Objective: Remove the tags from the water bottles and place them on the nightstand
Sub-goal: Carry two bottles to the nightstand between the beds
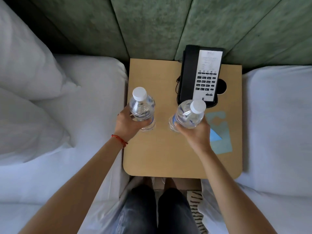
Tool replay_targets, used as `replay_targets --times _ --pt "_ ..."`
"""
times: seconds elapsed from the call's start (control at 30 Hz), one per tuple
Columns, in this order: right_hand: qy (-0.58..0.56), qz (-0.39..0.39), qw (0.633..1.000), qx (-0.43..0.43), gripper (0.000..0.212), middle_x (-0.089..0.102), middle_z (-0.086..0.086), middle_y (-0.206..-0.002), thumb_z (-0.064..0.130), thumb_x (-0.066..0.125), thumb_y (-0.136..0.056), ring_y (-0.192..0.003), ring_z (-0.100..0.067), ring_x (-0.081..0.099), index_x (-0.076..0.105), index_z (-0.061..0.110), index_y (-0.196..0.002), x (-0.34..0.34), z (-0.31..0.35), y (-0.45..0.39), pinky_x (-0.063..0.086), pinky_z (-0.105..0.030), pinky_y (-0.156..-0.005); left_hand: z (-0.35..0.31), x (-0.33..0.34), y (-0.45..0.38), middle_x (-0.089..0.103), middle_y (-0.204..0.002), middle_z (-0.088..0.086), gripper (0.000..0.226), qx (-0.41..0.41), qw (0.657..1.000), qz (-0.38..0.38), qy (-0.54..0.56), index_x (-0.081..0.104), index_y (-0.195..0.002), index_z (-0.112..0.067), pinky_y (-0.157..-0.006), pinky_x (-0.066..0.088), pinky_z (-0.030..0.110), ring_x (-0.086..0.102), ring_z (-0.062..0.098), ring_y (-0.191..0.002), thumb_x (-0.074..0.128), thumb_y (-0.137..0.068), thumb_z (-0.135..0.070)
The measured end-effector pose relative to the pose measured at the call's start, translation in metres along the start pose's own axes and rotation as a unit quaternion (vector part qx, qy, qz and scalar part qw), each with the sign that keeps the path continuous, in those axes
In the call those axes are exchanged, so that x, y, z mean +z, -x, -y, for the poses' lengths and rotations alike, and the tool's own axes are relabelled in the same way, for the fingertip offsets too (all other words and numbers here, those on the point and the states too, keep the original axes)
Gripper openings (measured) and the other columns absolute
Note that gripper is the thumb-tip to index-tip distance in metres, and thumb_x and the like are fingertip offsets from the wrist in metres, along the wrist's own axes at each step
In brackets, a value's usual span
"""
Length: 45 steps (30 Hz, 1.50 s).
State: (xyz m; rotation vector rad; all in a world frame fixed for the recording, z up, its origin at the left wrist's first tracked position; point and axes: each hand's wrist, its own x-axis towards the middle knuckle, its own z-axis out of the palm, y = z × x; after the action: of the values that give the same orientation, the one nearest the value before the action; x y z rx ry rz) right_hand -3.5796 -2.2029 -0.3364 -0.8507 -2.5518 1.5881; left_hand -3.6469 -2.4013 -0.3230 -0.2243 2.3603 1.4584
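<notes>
Now my left hand grips one bottle, my right hand another, over the nightstand middle. Necks bare; tags by its right edge. Release remains.

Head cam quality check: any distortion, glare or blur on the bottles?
Head view: wide-angle bowing splays the green wall panels and beds outward; soft, even light, faint shadows on the nightstand; small highlights on both water bottles, caps readable; phone keypad text too soft to read.
</notes>
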Motion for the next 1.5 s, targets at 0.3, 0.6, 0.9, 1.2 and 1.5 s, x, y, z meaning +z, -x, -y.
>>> replay_targets --times 0.3,0.6,0.9,1.2,1.5 --pt "-0.041 0.033 0.998 0.030 0.056 0.068 -0.010 -0.100 0.013 0.084 -0.062 -0.094 -0.024 0.064 0.057 0.001 -0.110 0.009 -0.021 -0.017 0.052 -0.040 -0.085 0.026 0.011 -0.012 0.063 -0.090 -0.006 0.043 -0.045 0.999 0.022 0.009 0.057 -0.098 -0.020 -0.065 0.044 0.002 0.060 0.003 -0.080 0.082 -0.063 -0.017" --pt "-0.071 0.073 0.992 0.080 0.065 0.064 -0.011 -0.108 0.010 0.085 -0.060 -0.104 -0.025 0.061 0.053 0.002 -0.115 0.012 -0.047 -0.012 0.049 -0.038 -0.093 0.046 0.011 -0.010 0.060 -0.090 -0.018 0.053 -0.039 0.997 0.049 0.034 0.054 -0.096 -0.030 -0.067 0.043 0.000 0.056 -0.018 -0.078 0.084 -0.058 -0.008" --pt "-0.022 0.096 0.995 0.031 0.070 0.055 0.022 -0.094 0.010 0.087 -0.056 -0.092 0.023 0.050 0.043 0.037 -0.103 0.008 -0.047 -0.003 0.034 0.004 -0.076 0.066 0.014 0.004 0.056 -0.096 -0.024 0.069 -0.037 0.997 0.069 0.017 0.052 -0.112 -0.021 -0.073 0.040 -0.002 0.054 -0.012 -0.090 0.086 -0.053 -0.010" --pt "-0.029 0.103 0.993 0.055 0.067 0.055 0.025 -0.096 0.015 0.086 -0.058 -0.092 0.021 0.050 0.045 0.033 -0.108 0.006 -0.048 0.002 0.037 -0.001 -0.079 0.065 0.017 0.016 0.053 -0.099 -0.026 0.068 -0.015 0.998 0.065 0.012 0.049 -0.116 -0.021 -0.075 0.039 -0.002 0.051 -0.019 -0.092 0.083 -0.058 -0.008" --pt "-0.081 0.112 0.988 0.072 0.052 0.056 0.004 -0.125 0.010 0.073 -0.075 -0.122 -0.013 0.050 0.050 0.014 -0.122 -0.010 -0.025 0.034 0.038 -0.033 -0.104 0.054 0.013 0.053 0.053 -0.121 -0.011 0.067 -0.063 0.997 0.036 0.022 0.040 -0.128 -0.026 -0.087 0.040 0.028 0.048 0.009 -0.115 0.076 -0.071 -0.024"
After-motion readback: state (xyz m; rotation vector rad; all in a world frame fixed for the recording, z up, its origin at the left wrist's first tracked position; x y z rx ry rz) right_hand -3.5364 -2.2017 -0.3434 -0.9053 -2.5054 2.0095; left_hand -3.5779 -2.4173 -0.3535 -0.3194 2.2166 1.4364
